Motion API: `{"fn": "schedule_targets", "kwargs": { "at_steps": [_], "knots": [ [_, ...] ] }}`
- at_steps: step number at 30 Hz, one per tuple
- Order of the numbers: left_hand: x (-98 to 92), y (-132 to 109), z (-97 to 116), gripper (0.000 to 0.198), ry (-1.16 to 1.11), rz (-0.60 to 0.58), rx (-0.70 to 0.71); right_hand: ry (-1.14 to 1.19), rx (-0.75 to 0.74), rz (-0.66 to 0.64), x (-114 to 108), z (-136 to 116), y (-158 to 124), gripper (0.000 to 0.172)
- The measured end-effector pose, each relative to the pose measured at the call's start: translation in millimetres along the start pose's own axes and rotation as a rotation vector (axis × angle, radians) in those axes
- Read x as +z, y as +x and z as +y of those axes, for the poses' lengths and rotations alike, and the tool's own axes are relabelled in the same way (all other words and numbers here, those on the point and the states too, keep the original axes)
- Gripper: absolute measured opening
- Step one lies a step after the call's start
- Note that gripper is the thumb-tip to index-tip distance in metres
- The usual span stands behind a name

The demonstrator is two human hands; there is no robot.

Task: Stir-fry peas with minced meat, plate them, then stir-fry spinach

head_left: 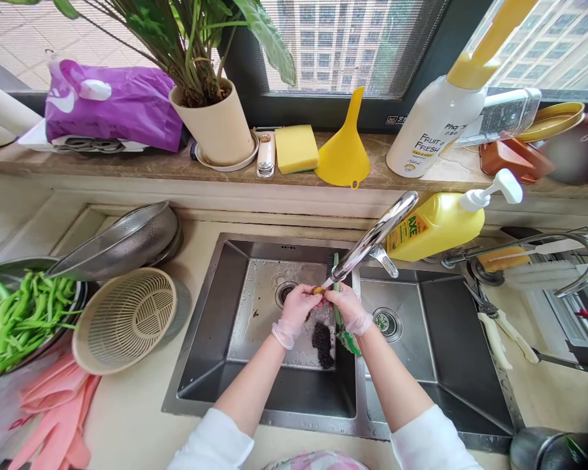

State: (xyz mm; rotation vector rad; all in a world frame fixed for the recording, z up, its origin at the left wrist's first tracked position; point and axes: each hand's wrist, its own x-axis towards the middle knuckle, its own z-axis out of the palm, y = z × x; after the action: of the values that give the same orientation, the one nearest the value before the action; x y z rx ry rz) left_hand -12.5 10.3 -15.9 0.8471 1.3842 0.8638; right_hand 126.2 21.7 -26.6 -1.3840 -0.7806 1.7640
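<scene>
My left hand (pixel 296 310) and my right hand (pixel 347 307), both in thin clear gloves, meet under the spout of the chrome faucet (pixel 372 240) over the left basin of the steel sink (pixel 210 365). Their fingers pinch together round a small yellowish-brown piece (pixel 318 290) held between them; I cannot make out what it is. Below the hands a dark scouring pad (pixel 322 344) lies on the basin floor. A green-handled brush (pixel 342 326) rests along the divider beside my right wrist.
Left of the sink stand a beige plastic colander (pixel 127 320), steel bowls (pixel 122 241), green vegetables (pixel 14 313) and pink rubber gloves (pixel 59 405). A yellow soap bottle (pixel 441 222) lies behind the faucet. The sill holds a potted plant (pixel 215 124), sponge (pixel 296 149) and yellow funnel (pixel 345 153).
</scene>
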Motion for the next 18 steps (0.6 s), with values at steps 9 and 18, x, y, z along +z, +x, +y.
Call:
{"fn": "schedule_targets", "kwargs": {
  "at_steps": [9,18],
  "knots": [
    [-0.1,-1.6,3.2,0.023,-0.048,-0.027,-0.010,-0.081,0.000,0.026,-1.9,0.8,2.9,0.020],
    [-5.6,2.7,1.6,0.030,-0.129,-0.125,-0.078,-0.109,-0.005,0.004,-4.1,0.0,3.8,0.025]
  ]
}}
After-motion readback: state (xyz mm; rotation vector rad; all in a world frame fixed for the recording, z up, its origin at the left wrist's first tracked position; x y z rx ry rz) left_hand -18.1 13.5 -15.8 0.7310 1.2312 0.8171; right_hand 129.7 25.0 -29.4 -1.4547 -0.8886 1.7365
